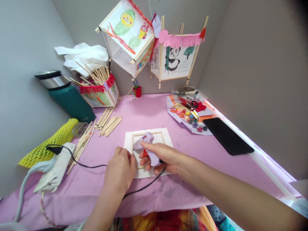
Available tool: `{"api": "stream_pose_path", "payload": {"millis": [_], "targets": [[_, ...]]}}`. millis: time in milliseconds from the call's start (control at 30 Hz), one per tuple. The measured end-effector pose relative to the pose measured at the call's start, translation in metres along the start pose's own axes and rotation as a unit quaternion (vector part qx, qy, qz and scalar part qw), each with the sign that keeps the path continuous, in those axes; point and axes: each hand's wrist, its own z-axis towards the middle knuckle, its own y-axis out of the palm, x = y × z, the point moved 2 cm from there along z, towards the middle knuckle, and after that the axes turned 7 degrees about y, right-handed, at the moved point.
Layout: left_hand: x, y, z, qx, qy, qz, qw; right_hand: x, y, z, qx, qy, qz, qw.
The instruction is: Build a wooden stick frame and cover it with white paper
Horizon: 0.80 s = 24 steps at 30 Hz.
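A square frame of thin wooden sticks [148,132] lies on a white paper sheet [149,134]. My left hand [119,170] grips the frame's lower left side, with the fingertips on the wood. In my right hand [163,157] is a lilac hot glue gun [147,142] with a red trigger, held over the frame's middle. Its black cord [144,186] runs off the gun's lower end, passes below my left wrist and reaches a white power strip [55,168]. The hands and gun hide the frame's lower right corner.
The pink-covered table holds loose stick bundles [108,123], a stick-filled paper lantern [99,91], a green flask [66,93], yellow mesh [48,144], a paint and paper pile [190,114] and a black tablet [227,136]. Painted lanterns [174,57] hang behind.
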Motion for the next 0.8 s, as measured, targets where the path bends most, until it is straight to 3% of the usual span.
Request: {"api": "stream_pose_path", "payload": {"millis": [800], "targets": [[-0.0010, 0.0006, -0.0002, 0.005, 0.010, 0.002, 1.000, -0.0011, -0.0006, 0.0023, 0.012, 0.033, 0.033, 0.999]]}}
